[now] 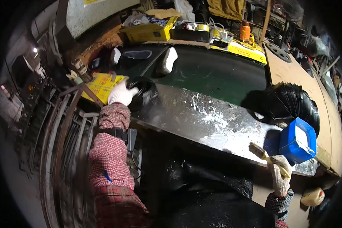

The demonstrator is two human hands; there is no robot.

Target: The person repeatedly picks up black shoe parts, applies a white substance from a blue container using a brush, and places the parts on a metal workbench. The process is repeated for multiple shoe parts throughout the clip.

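My left hand (121, 94), in a white knit glove, reaches to the left end of the bench with thumb and forefinger apart. It is at the edge of a shiny black rounded stack of pieces (143, 93); I cannot make out their kind. My right hand (280, 175), also gloved, is closed round the handle of a brush (259, 151), its bristles over the front edge of a metal plate (174, 110) smeared white. Just beyond that hand stands a blue plastic tub (297, 146) with white stuff inside. Behind it lies a fanned stack of black curved pieces (294, 106).
Two white shoe-shaped forms (169, 61) (116, 56) stand on the dark green bench top (216, 72). Yellow boxes (148, 33) and an orange bottle (245, 31) line the back. Metal racks (60, 152) stand left, beside a yellow carton (100, 86).
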